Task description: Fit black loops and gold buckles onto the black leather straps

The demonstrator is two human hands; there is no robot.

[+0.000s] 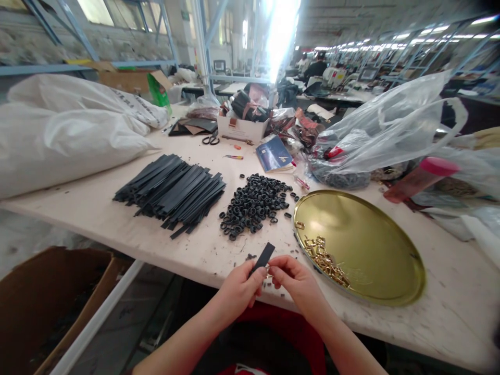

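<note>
My left hand is closed on a black strap, whose flat end sticks up past the thumb. Close beside it, my right hand pinches a small gold buckle against the strap; fingers hide most of that buckle. Beyond the hands lies a heap of small black loops. A pile of long black straps is to its left. On the right, several gold buckles lie gathered at the near left side of a round gold tray.
Behind the piles are black scissors, a blue booklet and a white box of scraps. White sacks cover the table's left; a clear plastic bag and a pink-lidded container stand right. A cardboard box sits below the left edge.
</note>
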